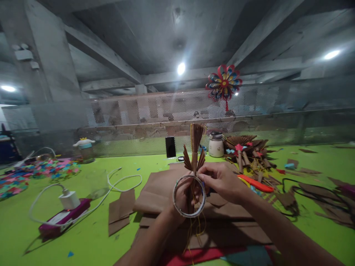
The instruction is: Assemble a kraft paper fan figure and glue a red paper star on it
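My left hand [181, 194] is closed round the lower part of a pleated brown paper craft [195, 138], which stands upright with a tall fan on top and two small fans at its sides. A thin white ring [173, 197] lies in front of my left hand; whether it is held or hangs there I cannot tell. My right hand [222, 179] pinches with thumb and fingers at the ring's top, by the craft's stem; what is between the fingertips is hidden. Yellow thread [198, 229] dangles below. Under both hands lie brown paper sheets [158, 184].
On the green table, a purple power strip [65, 218] with a white cable stands left, near a clear jar [97, 183]. A phone [170, 147] and a white pot [216, 145] stand behind. Finished fans [244, 144] and an orange-handled tool [256, 183] lie right.
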`<state>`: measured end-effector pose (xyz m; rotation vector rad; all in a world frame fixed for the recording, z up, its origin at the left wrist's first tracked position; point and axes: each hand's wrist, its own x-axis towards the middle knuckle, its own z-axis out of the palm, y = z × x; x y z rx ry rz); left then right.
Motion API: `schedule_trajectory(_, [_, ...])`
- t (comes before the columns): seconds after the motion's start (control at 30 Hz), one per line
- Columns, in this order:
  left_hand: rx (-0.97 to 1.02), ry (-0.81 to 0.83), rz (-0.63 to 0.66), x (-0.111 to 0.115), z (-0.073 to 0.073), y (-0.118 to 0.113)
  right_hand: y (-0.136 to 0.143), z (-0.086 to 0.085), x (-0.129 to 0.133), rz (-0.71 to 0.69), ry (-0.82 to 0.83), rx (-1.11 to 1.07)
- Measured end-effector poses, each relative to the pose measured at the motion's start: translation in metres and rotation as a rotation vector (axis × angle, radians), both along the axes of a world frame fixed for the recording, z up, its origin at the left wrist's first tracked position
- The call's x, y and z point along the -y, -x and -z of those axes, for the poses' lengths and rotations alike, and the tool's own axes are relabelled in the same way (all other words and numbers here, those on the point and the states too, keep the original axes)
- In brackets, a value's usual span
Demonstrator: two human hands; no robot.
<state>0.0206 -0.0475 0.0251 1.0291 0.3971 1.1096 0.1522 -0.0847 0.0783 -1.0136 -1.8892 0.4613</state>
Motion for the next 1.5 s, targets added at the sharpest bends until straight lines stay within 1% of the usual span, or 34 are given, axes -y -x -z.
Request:
schedule_trajectory(0.1, [0.001,0.004,0.017,-0.001,0.001,0.001,0.001,0.003,-0.002,0.037,-0.073,0.032])
schedule_trajectory(0.2, [0.016,0.006,0.02,0.0,0.0,0.002,0.002,0.01,-0.006,0.11,-0.247,0.092])
schedule_trajectory(0.3, [0.031,0.01,0.015,0.001,0.0,0.001,0.002,0.017,-0.009,0.143,-0.403,0.174])
schedule_trajectory(0.43, [0.045,-0.033,0.021,-0.003,0.003,0.001,0.004,0.019,-0.009,0.165,-0.484,0.245])
schedule_trajectory(0.57, [0.03,-0.059,0.008,-0.008,0.009,0.004,0.005,0.019,-0.007,0.204,-0.475,0.317])
schedule_trajectory(0.7, [-0.007,-0.085,0.014,-0.009,0.011,0.004,0.005,0.018,-0.006,0.206,-0.454,0.35])
schedule_trajectory(0.9, [0.015,-0.073,-0.013,-0.006,0.01,0.001,0.004,0.014,-0.006,0.227,-0.402,0.236])
schedule_trajectory(1.0, [0.028,-0.067,-0.043,-0.008,0.012,0.001,0.003,0.015,-0.007,0.203,-0.375,0.194])
schedule_trajectory(1.1, [0.016,-0.048,-0.049,-0.01,0.013,0.003,0.002,0.017,-0.009,0.161,-0.384,0.187])
schedule_trajectory(1.23, [0.029,-0.089,-0.062,-0.008,0.009,0.003,0.002,0.02,-0.011,0.184,-0.432,0.192])
schedule_trajectory(1.37, [0.006,-0.101,-0.019,-0.004,0.004,0.004,0.002,0.022,-0.012,0.208,-0.453,0.224])
schedule_trajectory(1.5, [-0.006,-0.062,0.022,-0.003,0.004,0.004,0.001,0.023,-0.014,0.216,-0.446,0.293])
